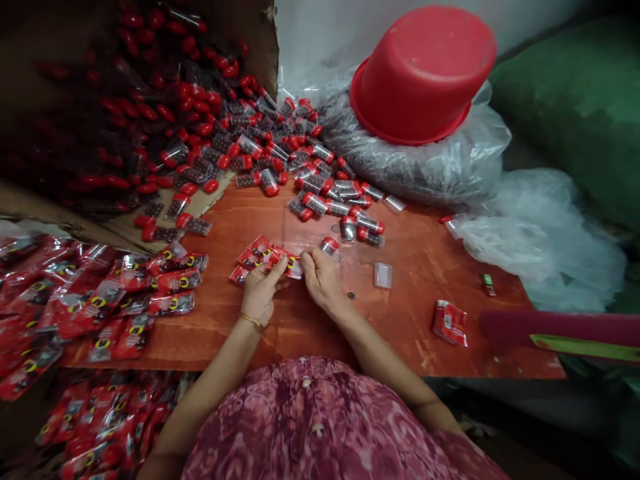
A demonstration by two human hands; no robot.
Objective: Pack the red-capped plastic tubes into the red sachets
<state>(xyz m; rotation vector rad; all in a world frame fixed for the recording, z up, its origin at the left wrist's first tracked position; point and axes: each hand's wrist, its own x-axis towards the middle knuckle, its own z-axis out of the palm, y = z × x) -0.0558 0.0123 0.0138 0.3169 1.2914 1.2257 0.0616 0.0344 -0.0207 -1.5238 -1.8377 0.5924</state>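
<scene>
A small red printed packet (pixel 293 267) with a clear plastic edge is between my hands, above the middle of the table. My left hand (pixel 261 293) pinches it with the thumb on top. My right hand (pixel 323 279) is closed at the packet's right end, its fingertips partly hidden. Just left of the held packet, more red packets (pixel 254 251) lie in a small stack by my left fingers. A clear tube with a red cap (pixel 329 245) lies just beyond my right hand, partly covered by it.
Red-capped tubes (pixel 310 180) spill from a cardboard box (pixel 245 40). Filled red packets (pixel 173 281) are heaped left. A red tub (pixel 425 73) sits upside down on a plastic sack (pixel 420 170). A clear rectangular piece (pixel 383 275) and red packets (pixel 450 323) lie right.
</scene>
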